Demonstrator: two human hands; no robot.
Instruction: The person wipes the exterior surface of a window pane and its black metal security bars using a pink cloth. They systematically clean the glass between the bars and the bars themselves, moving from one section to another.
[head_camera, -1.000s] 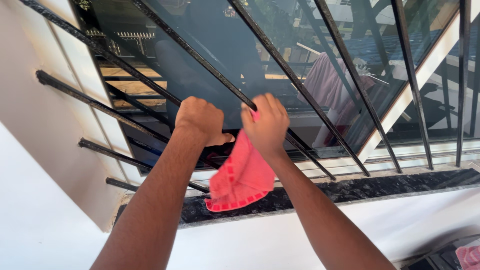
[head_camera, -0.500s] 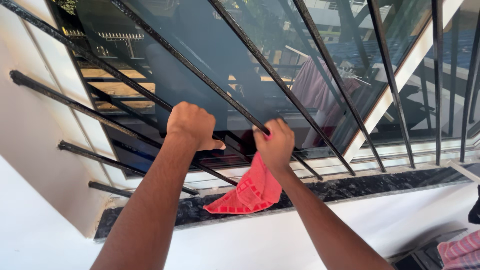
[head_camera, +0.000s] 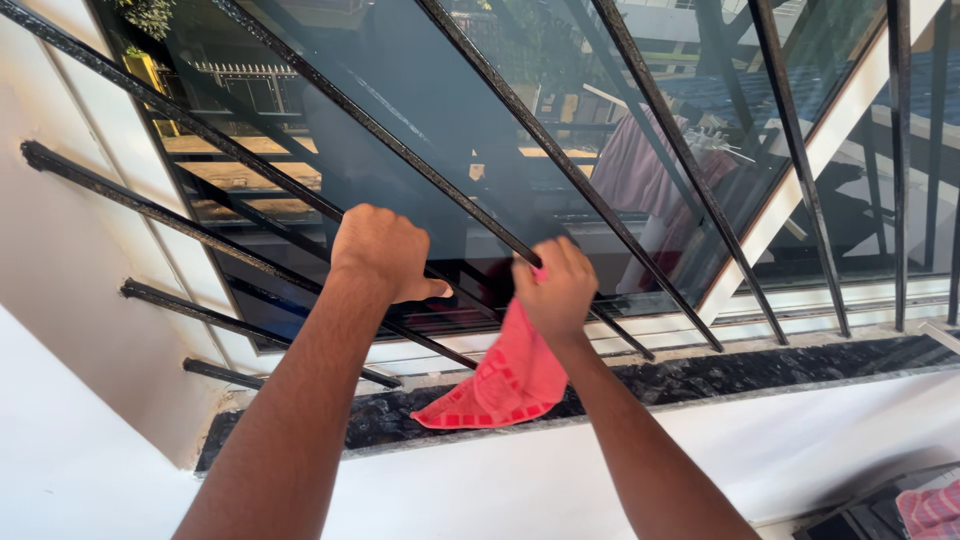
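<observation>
My left hand (head_camera: 382, 252) is closed around a black metal window bar (head_camera: 250, 160) of the grille. My right hand (head_camera: 553, 288) grips a pink-red checked cloth (head_camera: 500, 380) wrapped around the neighbouring black bar (head_camera: 440, 178), low down near its foot. The cloth's loose end hangs down onto the dark stone sill (head_camera: 720, 375). Behind the bars is a dark glass pane (head_camera: 420, 90) with reflections in it.
Several more black bars (head_camera: 690, 160) run slanted across the window to the right. White wall (head_camera: 70, 300) lies on the left and below the sill. A pink striped fabric (head_camera: 930, 505) and a dark object show at the bottom right corner.
My right hand with the cloth slid down the bar from higher up to near its foot. The left hand kept its grip. The view shifted slightly.
</observation>
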